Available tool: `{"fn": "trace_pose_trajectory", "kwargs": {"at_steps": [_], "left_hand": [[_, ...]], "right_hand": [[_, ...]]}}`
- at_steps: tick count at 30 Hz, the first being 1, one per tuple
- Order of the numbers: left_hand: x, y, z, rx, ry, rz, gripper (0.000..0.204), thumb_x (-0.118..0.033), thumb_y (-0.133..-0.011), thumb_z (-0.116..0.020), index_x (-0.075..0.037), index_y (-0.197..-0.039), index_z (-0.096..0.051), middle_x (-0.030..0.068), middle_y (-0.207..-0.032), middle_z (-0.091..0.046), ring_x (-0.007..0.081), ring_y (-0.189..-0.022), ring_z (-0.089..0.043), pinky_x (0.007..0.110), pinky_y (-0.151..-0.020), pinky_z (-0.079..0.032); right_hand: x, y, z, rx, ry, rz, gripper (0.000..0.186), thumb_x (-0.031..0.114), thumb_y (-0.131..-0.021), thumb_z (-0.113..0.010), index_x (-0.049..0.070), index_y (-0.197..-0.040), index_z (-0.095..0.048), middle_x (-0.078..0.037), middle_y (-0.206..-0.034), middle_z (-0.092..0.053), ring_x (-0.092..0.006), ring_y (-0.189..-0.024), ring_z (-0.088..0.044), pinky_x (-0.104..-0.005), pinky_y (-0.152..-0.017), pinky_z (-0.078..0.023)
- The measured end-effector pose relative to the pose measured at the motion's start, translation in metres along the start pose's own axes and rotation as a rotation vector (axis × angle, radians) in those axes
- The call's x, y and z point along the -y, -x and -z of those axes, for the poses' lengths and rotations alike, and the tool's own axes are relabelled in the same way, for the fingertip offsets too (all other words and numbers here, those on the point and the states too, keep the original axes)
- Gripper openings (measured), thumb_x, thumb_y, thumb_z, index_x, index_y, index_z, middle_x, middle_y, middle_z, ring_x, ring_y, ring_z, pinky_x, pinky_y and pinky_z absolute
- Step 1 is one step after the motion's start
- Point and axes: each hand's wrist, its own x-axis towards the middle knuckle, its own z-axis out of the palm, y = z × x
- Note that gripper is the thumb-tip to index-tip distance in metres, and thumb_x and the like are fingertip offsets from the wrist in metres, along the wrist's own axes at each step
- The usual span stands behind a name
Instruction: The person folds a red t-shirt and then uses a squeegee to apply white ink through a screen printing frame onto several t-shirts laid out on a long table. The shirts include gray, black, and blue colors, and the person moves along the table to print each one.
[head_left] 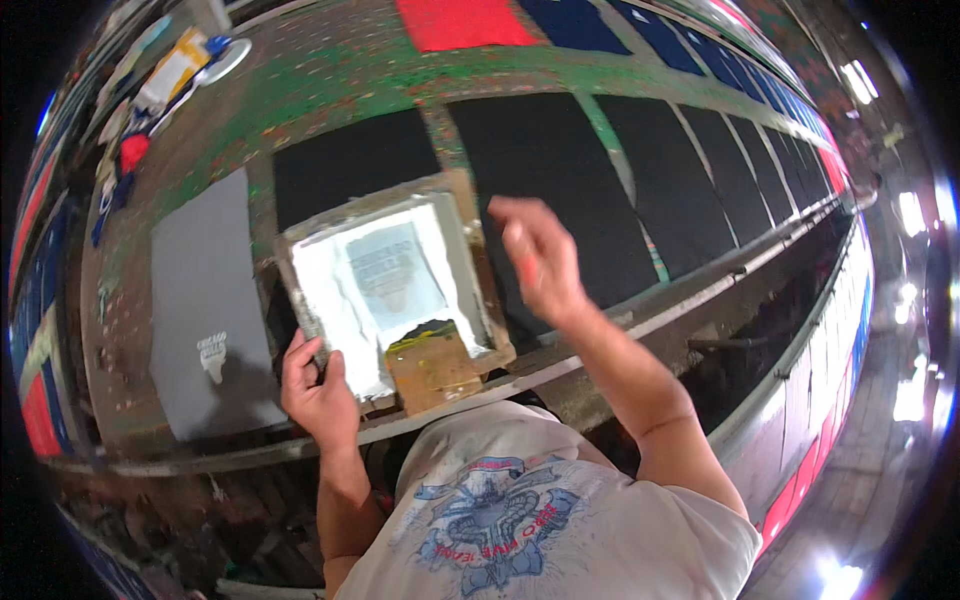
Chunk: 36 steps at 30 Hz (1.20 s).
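Observation:
A screen-printing frame [467, 215] with worn, taped edges lies tilted over black fabric near the table's front edge. Its bright white mesh has a greyish rectangular design area. Inside its near end rests a squeegee [434, 372], brown and stained, with dark and yellow ink along its far edge. My left hand [322, 395] is closed at the frame's near left side, fingers and thumb at its rim. To the right of the frame, my right hand [540, 262] hovers over a black fabric panel [545, 160]. Its fingers are apart, slightly bent and blurred, with nothing visible in them.
A grey fabric panel [205, 290] with a small white print lies left of the frame. Several black panels run off to the right along the table rail [690, 293]. Red [465, 25] and navy pieces lie across the far side. Cloths and a tape-covered item [175, 75] sit far left.

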Motion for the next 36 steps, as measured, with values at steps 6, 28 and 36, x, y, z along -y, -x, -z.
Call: {"fn": "trace_pose_trajectory", "kwargs": {"at_steps": [6, 28, 36], "left_hand": [[-0.020, -0.010, -0.048, 0.027, 0.248, 0.086, 0.038, 0.018, -0.093, -0.073, 0.006, -0.129, -0.069, 0.0265, -0.157, -0.062, 0.0278, -0.131, -0.071, 0.037, -0.105, -0.063], [-0.013, 0.119, -0.310, 0.217, 0.201, -0.055, 0.036, 0.018, -0.091, -0.072, 0.009, -0.126, -0.072, 0.0201, -0.148, -0.067, 0.0260, -0.130, -0.071, 0.039, -0.111, -0.059], [-0.012, 0.123, -0.315, 0.236, 0.259, 0.022, 0.034, 0.020, -0.090, -0.072, 0.008, -0.122, -0.072, 0.0233, -0.150, -0.063, 0.0277, -0.136, -0.068, 0.040, -0.116, -0.056]], "right_hand": [[-0.009, 0.090, 0.048, 0.156, -0.269, -0.095, 0.062, 0.042, -0.118, -0.058, -0.003, -0.159, -0.060, -0.017, -0.153, -0.063, -0.0263, -0.143, -0.058, -0.0412, -0.121, -0.046], [-0.138, 0.094, 0.305, 0.155, 0.007, -0.318, 0.052, 0.041, -0.106, -0.071, 0.001, -0.141, -0.072, -0.024, -0.137, -0.072, -0.0402, -0.131, -0.066, -0.0490, -0.116, -0.050], [-0.151, 0.091, 0.318, 0.181, 0.023, -0.286, 0.051, 0.038, -0.104, -0.075, 0.002, -0.141, -0.072, -0.023, -0.136, -0.071, -0.0394, -0.130, -0.067, -0.0494, -0.114, -0.052]]}}
